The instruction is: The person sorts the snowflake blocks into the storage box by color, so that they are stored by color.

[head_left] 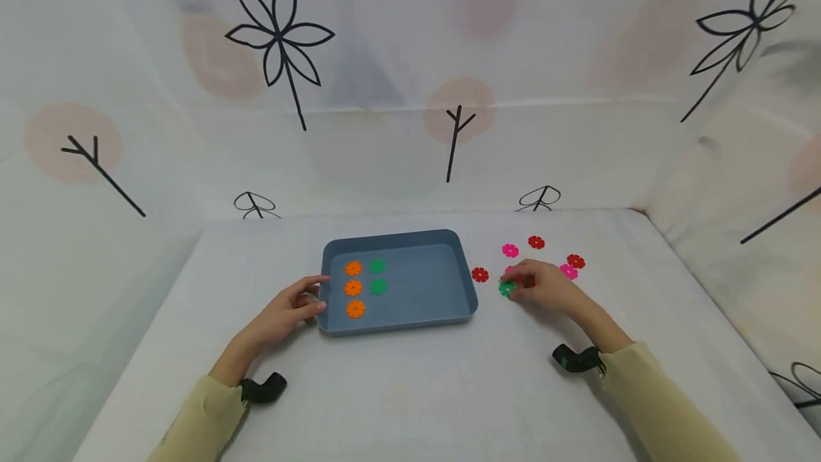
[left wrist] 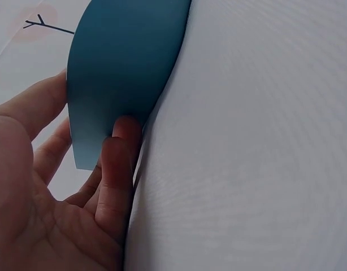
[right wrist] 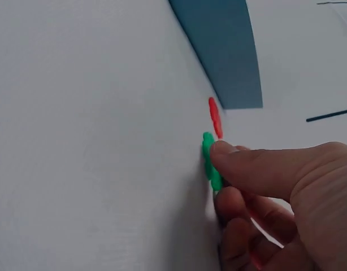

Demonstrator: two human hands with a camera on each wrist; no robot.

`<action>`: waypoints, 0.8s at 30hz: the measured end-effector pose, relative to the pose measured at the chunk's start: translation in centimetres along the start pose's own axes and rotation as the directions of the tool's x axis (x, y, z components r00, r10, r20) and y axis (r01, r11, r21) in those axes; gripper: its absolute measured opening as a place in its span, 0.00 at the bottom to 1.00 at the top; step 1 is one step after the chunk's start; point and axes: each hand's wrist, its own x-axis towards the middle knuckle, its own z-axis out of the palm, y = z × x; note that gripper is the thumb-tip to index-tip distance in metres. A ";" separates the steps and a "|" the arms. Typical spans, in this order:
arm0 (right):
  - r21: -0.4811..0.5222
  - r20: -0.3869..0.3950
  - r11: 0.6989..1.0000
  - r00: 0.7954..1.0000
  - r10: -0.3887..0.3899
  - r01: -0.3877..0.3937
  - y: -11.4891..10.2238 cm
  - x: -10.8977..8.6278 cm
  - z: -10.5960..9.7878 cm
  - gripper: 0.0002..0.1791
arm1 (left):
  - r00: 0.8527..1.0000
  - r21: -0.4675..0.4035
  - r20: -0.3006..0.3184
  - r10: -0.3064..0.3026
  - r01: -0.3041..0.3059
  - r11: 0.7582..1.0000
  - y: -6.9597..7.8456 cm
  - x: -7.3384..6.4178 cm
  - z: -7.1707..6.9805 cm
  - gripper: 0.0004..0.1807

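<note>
A blue-grey tray [head_left: 420, 312] lies on the white table. In it are three orange flower-shaped discs [head_left: 353, 288] in a column and two green ones [head_left: 378, 286] beside them. My left hand [head_left: 290, 311] grips the tray's left edge, fingertips at the rim and against the outer wall [left wrist: 122, 62]. To the right of the tray, my right hand [head_left: 545, 287] pinches a green flower-shaped disc [head_left: 507, 289] between thumb and fingers, close over the table. In the right wrist view the green disc [right wrist: 208, 158] appears nearly edge-on under the thumb.
Loose discs lie around the right hand: red ones [head_left: 479, 274] near the tray's right side and farther back, pink ones [head_left: 510, 250] behind and right of the hand. Some are partly hidden under the fingers. A patterned cloth wall [head_left: 385, 155] stands behind the table.
</note>
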 end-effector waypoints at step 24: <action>-0.044 0.105 0.999 0.994 -0.003 0.008 -0.5 0.3 0.5 0.18 | 1.000 0.017 -0.017 -0.005 0.006 1.000 -0.1 -0.2 0.1 0.30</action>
